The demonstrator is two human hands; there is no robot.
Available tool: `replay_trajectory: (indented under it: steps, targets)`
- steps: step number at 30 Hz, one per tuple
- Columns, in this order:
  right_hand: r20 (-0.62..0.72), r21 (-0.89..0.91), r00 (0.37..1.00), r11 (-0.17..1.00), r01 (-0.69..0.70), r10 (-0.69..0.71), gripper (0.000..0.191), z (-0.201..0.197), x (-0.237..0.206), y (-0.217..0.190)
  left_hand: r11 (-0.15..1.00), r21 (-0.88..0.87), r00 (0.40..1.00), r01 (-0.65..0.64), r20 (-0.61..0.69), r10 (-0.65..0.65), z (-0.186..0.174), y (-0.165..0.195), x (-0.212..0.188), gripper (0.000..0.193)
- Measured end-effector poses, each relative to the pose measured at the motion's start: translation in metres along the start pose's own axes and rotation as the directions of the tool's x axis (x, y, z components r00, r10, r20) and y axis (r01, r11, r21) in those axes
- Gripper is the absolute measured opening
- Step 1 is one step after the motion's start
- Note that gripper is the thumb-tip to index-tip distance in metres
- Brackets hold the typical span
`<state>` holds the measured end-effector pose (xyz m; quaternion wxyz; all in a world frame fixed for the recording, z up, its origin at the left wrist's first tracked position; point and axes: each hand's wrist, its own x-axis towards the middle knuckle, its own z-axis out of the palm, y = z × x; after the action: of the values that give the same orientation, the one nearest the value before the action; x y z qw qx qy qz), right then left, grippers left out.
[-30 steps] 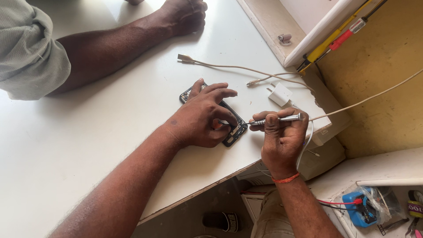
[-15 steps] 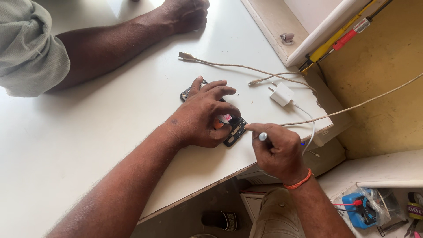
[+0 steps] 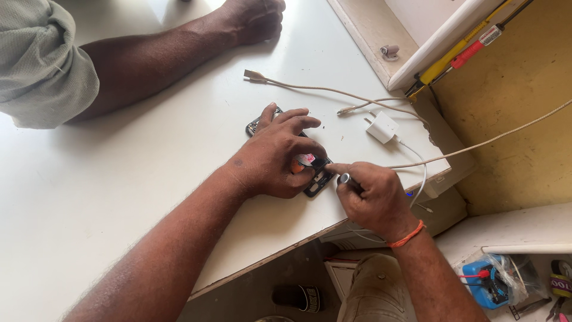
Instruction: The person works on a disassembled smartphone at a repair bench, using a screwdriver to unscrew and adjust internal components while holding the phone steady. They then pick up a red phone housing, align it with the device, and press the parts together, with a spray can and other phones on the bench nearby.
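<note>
While pinned flat near the front edge of the white tabletop [image 3: 119, 197], small black opened phone [image 3: 316, 182] best kept immobile. Left hand [image 3: 271, 158] spread, pressing down on it; right hand [image 3: 372, 197] fisted around slim metal screwdriver [image 3: 345, 179], tip angled leftward, worked lightly.

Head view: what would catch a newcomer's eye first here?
At the table's near edge, the left hand presses down on a dark opened phone while the right hand holds a slim metal tool at its lower end. Another person's forearm lies across the white table at upper left, and a white charger sits just right of the phone.
</note>
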<state>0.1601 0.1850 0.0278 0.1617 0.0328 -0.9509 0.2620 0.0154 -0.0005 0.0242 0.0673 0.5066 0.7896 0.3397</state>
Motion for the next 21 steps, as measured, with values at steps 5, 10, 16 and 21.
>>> replay_trajectory:
  steps: [5, 10, 16, 21]
  targets:
    - [0.018, 0.052, 0.994, 0.993, -0.110, 0.110, 0.008, 0.002, 0.002, 0.008, 1.000, 0.002, 1.000, 0.001, 0.003, -0.001, 0.001, 0.001, 0.000, 0.024]
    - [0.026, 0.171, 0.967, 0.952, -0.255, 0.254, 0.029, 0.000, 0.000, 0.012, 1.000, 0.009, 1.000, -0.001, 0.010, 0.001, 0.001, 0.000, 0.001, 0.023]
    - [0.012, 0.168, 0.976, 0.961, -0.217, 0.219, 0.029, -0.001, 0.001, 0.012, 1.000, 0.030, 1.000, 0.001, 0.017, -0.002, 0.001, 0.000, 0.002, 0.022]
    - [-0.010, 0.067, 0.997, 0.995, -0.077, 0.077, 0.027, 0.001, 0.000, 0.006, 0.999, 0.032, 1.000, -0.004, 0.020, 0.004, 0.002, 0.001, 0.001, 0.019]
